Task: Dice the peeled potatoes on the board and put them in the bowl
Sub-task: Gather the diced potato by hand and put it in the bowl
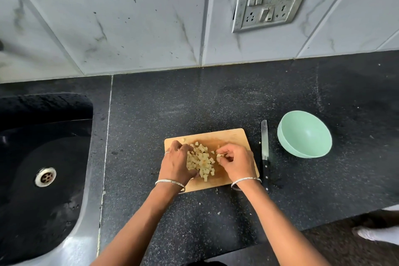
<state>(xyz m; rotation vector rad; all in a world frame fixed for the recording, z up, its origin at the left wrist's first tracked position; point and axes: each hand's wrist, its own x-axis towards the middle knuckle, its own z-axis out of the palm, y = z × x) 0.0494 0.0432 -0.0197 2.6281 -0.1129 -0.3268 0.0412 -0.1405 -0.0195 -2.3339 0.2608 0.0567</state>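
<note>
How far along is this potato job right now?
Done: the dicing looks finished; potato cubes sit piled on the board, and the knife lies on the counter beside it. In hand: the left hand cups the pile while the right hand pinches a few cubes. Left: moving them into the green bowl, which is empty.

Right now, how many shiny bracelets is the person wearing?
2. The left-wrist bangle sits at the near edge of the cutting board; the right-wrist bangle lies over its near right corner. None seems hidden.
</note>
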